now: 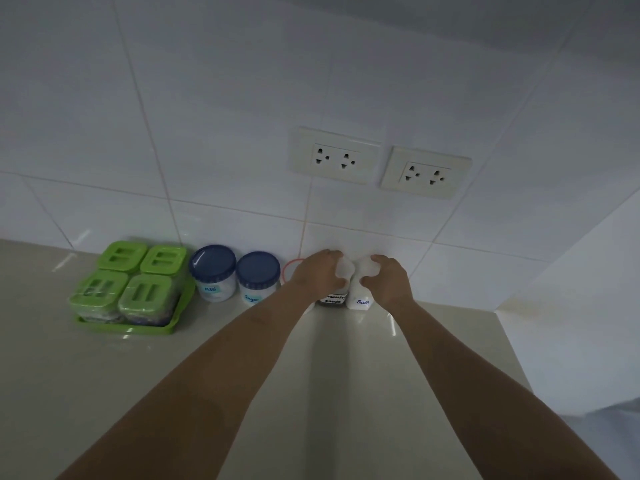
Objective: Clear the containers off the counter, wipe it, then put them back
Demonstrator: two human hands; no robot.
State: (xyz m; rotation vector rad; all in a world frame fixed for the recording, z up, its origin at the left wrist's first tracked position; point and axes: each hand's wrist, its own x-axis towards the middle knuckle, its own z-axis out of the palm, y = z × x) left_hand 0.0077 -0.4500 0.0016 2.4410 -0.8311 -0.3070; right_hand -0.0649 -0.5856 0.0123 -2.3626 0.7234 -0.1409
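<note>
At twelve o'clock against the wall, the left hand (320, 276) grips the sauce bottle (333, 298) and the right hand (388, 279) the salt bottle (360, 301) by their caps; a loose cap could, I judge, drop one onto the counter (332, 368).

Red-rimmed container (290, 270) mostly hidden, sauce label (333, 298) half-covered

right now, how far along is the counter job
Done: nothing clearly; the green tray, MSG jar and sugar jar stand at the wall. In hand: left hand grips the seasoning sauce bottle, right hand the salt bottle. Left: cannot tell whether this is clearing or returning.
</note>
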